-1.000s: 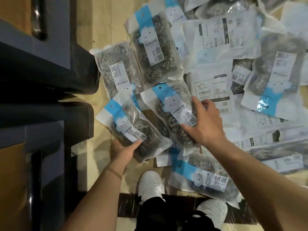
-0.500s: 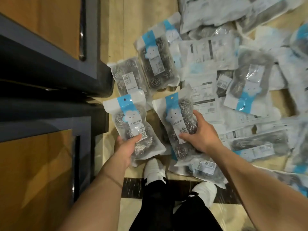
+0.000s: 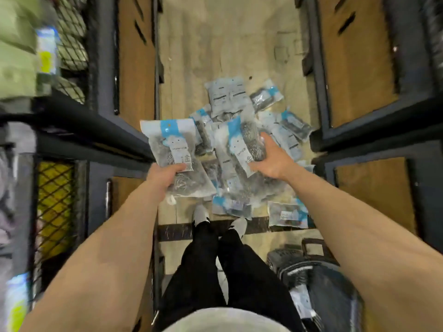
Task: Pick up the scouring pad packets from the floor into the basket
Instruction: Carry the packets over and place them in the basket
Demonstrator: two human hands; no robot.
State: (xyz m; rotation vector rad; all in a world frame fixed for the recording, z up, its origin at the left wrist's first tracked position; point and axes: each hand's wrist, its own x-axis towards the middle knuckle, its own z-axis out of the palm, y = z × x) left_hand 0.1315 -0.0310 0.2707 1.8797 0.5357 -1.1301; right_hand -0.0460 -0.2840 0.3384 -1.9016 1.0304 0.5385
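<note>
Two packets are up off the floor (image 3: pixel 215 44), one in each hand, near the middle of the head view. My left hand (image 3: pixel 165 174) grips the left packet (image 3: pixel 171 149) at its lower end, thumb curled across the label, fingers underneath. My right hand (image 3: pixel 272 161) holds the right packet (image 3: pixel 237 144) low down, thumb on the front, fingers wrapped round its right edge. Both look light: soft, crinkly film over springy steel-wool pads, probably slick. I judge the bulky padded part the safest place to squeeze, not the flat blue header. The pile (image 3: pixel 230 99) of other packets lies on the floor beyond my shoes (image 3: pixel 200 213), centre frame. The dark basket (image 3: pixel 335 293) sits at lower right, below my right forearm, with what looks like a packet inside.
</note>
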